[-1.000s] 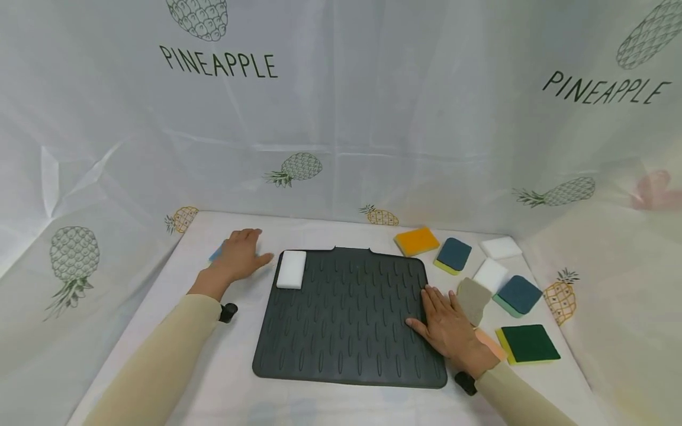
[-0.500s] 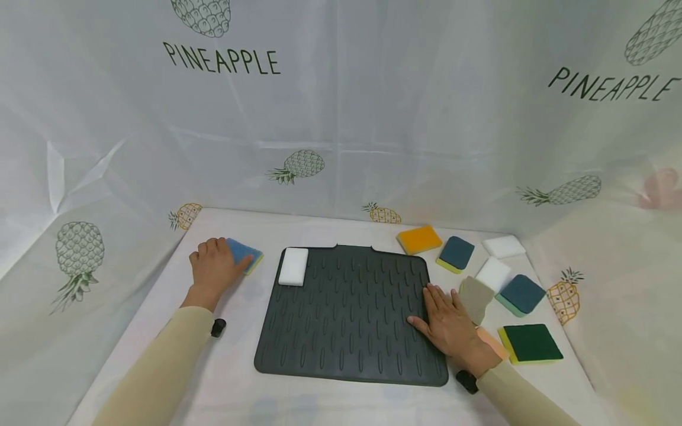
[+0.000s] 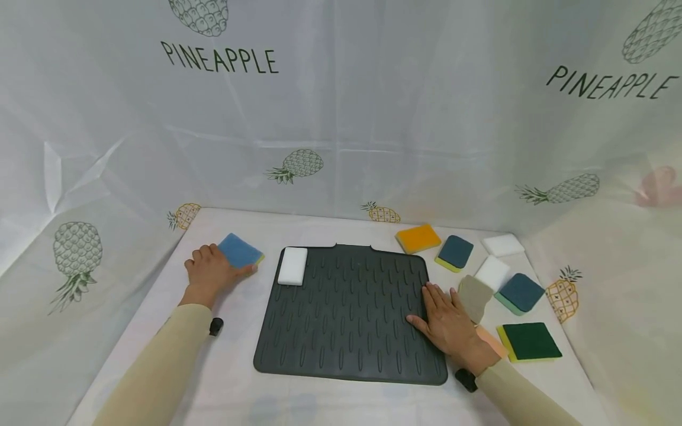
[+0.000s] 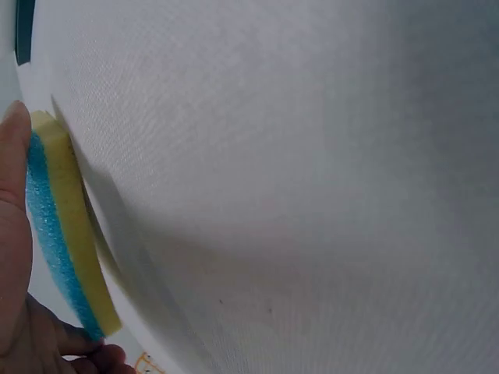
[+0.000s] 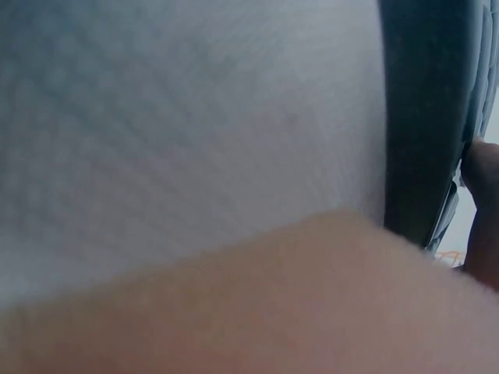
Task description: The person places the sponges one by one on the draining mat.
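Observation:
My left hand (image 3: 210,271) holds a blue and yellow sponge (image 3: 238,251) at the left of the white cloth, thumb along its near right corner and fingers at its left side. In the left wrist view the sponge (image 4: 66,222) shows edge-on between thumb and fingers, its yellow layer toward the cloth. A dark grey ribbed mat (image 3: 346,319) lies in the middle, with a white sponge block (image 3: 292,266) on its far left corner. My right hand (image 3: 447,325) rests flat on the mat's right edge, fingers straight.
Right of the mat lie an orange sponge (image 3: 418,239), two dark blue sponges (image 3: 520,292), two white blocks (image 3: 503,245), a beige piece (image 3: 473,297), a peach piece (image 3: 491,341) and a green and yellow sponge (image 3: 531,341). A pineapple-print curtain (image 3: 341,118) stands behind.
My left hand has drawn back to the left and nearer, uncovering the blue sponge it lay over, and now grips it. The sponge has turned slightly. My right hand stays on the mat.

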A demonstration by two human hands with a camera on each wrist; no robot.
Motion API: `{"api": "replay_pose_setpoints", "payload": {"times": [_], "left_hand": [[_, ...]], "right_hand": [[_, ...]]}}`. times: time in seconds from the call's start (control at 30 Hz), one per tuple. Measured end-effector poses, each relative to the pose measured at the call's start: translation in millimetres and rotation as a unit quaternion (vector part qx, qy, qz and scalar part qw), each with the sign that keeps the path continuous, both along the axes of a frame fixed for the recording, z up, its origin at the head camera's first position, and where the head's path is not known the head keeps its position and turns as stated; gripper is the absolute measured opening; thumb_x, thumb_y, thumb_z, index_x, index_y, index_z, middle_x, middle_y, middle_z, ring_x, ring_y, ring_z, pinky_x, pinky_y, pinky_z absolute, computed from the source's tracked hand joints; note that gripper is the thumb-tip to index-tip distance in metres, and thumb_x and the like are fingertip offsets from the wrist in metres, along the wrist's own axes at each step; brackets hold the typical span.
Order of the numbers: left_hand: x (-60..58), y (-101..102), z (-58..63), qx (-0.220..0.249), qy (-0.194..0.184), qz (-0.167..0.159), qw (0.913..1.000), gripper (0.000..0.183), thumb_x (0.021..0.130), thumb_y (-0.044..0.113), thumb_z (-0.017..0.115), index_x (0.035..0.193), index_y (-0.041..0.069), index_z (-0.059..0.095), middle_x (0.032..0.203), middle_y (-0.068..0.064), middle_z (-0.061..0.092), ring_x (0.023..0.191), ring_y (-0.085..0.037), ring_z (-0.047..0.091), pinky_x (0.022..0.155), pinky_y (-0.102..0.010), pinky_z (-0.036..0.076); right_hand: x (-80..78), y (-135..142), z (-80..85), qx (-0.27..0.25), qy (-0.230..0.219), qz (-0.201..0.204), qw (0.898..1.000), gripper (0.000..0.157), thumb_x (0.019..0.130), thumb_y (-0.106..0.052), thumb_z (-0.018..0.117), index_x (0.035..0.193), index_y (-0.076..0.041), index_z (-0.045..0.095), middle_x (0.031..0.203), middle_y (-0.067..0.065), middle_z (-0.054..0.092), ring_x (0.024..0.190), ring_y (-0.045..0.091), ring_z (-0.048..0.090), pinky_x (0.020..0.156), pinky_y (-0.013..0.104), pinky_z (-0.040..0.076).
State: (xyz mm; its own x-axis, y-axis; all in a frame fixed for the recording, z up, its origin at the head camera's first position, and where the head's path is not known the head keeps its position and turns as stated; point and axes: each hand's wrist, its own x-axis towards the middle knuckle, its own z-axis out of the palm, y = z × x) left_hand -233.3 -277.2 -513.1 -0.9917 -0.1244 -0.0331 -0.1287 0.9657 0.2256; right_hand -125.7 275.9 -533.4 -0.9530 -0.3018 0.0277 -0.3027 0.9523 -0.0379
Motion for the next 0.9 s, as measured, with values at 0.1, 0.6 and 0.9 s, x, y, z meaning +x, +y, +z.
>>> {"api": "replay_pose_setpoints", "payload": {"times": [0.1, 0.6, 0.9], "left_hand": [[-2.6, 2, 0.8, 0.011, 0.001, -0.013, 0.9999, 0.133, 0.083, 0.078, 0.070, 0.148, -0.028, 0.024, 0.140, -0.050, 0.036, 0.129, -0.065, 0.036, 0.101, -0.077, 0.033], [-11.6, 6, 9.7, 0.008, -0.003, -0.068, 0.9976, 0.125, 0.085, 0.061, 0.079, 0.151, -0.027, 0.019, 0.146, -0.051, 0.031, 0.135, -0.066, 0.030, 0.107, -0.077, 0.031], [-10.1, 2, 20.9, 0.005, 0.031, -0.062, 0.9976, 0.122, 0.083, 0.059, 0.081, 0.148, -0.027, 0.023, 0.143, -0.051, 0.032, 0.131, -0.066, 0.032, 0.104, -0.076, 0.033]], "right_hand": [[1.3, 1, -0.3, -0.001, -0.001, -0.001, 1.000, 0.089, 0.105, -0.061, 0.053, 0.156, 0.012, 0.041, 0.163, 0.030, 0.040, 0.153, 0.046, 0.039, 0.127, 0.067, 0.019], [6.7, 11, -3.9, 0.001, 0.001, 0.014, 1.000, 0.085, 0.106, -0.058, 0.053, 0.157, 0.009, 0.040, 0.166, 0.027, 0.037, 0.155, 0.044, 0.035, 0.128, 0.064, 0.019], [2.9, 9, -2.1, 0.016, 0.018, 0.029, 0.999, 0.087, 0.105, -0.060, 0.053, 0.156, 0.010, 0.042, 0.165, 0.027, 0.039, 0.154, 0.044, 0.037, 0.128, 0.064, 0.021]]}}
